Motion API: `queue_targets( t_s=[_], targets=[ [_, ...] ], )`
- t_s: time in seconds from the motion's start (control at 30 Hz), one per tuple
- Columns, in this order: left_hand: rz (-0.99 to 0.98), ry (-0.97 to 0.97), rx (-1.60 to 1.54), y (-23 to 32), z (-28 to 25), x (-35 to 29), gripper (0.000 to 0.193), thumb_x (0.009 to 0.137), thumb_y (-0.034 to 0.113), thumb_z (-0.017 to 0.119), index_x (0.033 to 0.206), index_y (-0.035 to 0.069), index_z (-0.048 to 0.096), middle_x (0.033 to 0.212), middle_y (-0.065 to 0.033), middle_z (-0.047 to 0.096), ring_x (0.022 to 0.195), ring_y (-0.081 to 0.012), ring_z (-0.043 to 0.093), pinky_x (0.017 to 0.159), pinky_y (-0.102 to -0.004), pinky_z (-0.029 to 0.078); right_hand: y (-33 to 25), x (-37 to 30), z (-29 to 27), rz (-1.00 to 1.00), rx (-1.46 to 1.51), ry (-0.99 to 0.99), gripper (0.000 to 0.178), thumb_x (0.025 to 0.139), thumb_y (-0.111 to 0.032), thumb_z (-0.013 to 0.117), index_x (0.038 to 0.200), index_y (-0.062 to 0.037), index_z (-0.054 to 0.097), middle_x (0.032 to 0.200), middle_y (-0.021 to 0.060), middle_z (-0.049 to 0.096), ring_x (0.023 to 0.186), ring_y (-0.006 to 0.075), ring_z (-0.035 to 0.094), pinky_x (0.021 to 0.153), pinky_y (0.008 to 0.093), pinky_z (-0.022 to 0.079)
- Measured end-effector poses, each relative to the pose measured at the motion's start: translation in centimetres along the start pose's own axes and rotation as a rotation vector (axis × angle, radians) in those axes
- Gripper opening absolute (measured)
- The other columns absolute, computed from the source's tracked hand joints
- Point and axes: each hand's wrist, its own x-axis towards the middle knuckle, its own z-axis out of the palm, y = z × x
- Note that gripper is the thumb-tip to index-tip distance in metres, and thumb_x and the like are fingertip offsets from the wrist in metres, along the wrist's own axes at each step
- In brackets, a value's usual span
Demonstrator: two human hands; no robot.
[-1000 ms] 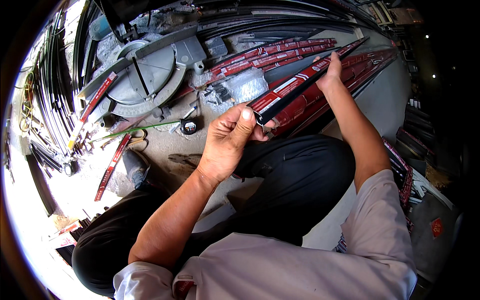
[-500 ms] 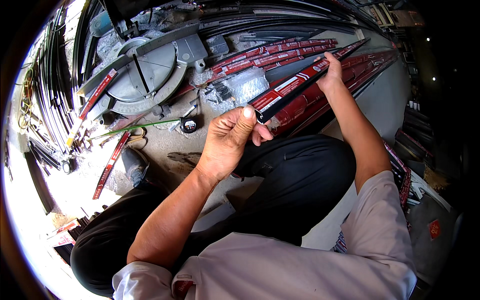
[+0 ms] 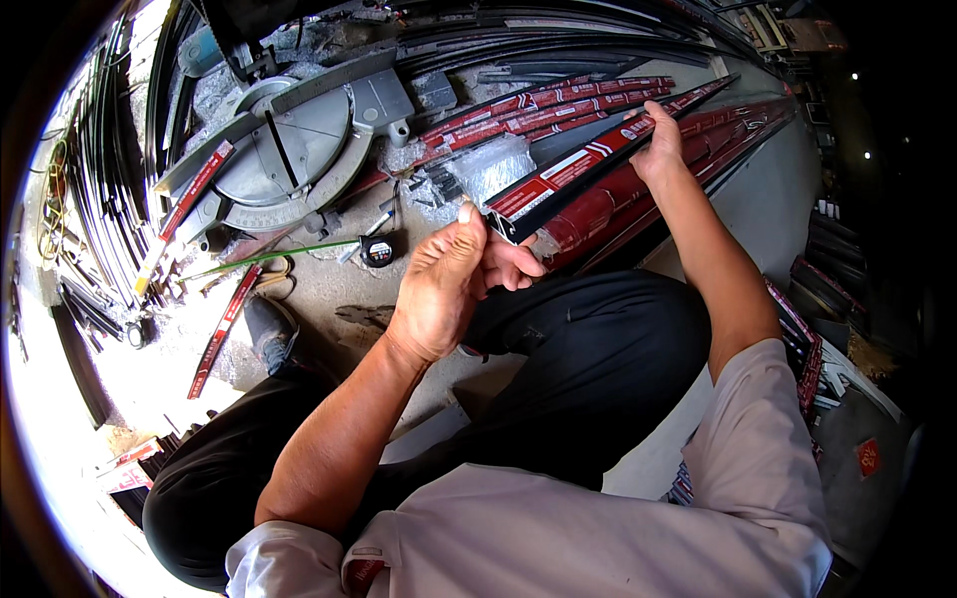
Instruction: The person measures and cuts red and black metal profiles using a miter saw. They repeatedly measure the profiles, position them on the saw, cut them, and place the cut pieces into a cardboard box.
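A long black metal profile (image 3: pixel 588 169) with red-and-white protective film slants from near my left hand up to the right. Farther along it, my right hand (image 3: pixel 655 145) is closed around its edge. At the near end my left hand (image 3: pixel 439 274) holds it loosely: the thumb is beside the upper corner, the fingers are curled below. The hollow cut end shows between them. What the left fingertips touch underneath is partly hidden. Just beyond lie red film-wrapped profiles (image 3: pixel 598 211) on the floor.
A mitre saw (image 3: pixel 269 164) stands at the far left, a short red strip (image 3: pixel 194 194) against it. Nearby are a tape measure (image 3: pixel 377 250) with its green blade out, pliers (image 3: pixel 364 316), another red strip (image 3: pixel 224 334) and clear plastic wrap (image 3: pixel 495 164). Black profiles (image 3: pixel 558 45) lie behind.
The profile has turned about its length, so its open cut end now faces me more. My left thumb has shifted left off its top. My right hand has hardly moved.
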Motion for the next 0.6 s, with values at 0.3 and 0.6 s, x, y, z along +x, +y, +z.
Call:
queue_targets(
  t_s=[0.3,0.6],
  targets=[
    [-0.009,0.037,0.089,-0.4,-0.1,0.53,0.064,0.111,0.059,0.047,0.093,0.005,0.075,0.085,-0.0078,0.077,0.074,-0.009,0.061,0.074,-0.0246,0.048,0.34,0.37,-0.23,0.001,-0.012,-0.005,0.016,0.098,-0.02,0.072,0.102,-0.0078,0.062,0.088,0.0056,0.068,0.078,0.0203,0.068,0.084,0.0412,0.063],
    [-0.036,0.094,0.12,0.1,0.08,0.55,0.062,0.112,0.058,0.049,0.099,0.003,0.074,0.083,-0.0061,0.076,0.072,-0.01,0.062,0.071,-0.0246,0.048,0.73,-0.11,0.38,0.002,-0.023,-0.01,0.016,0.099,-0.022,0.072,0.102,-0.0091,0.062,0.089,0.0043,0.068,0.08,0.0192,0.068,0.087,0.0408,0.062]
  ],
)
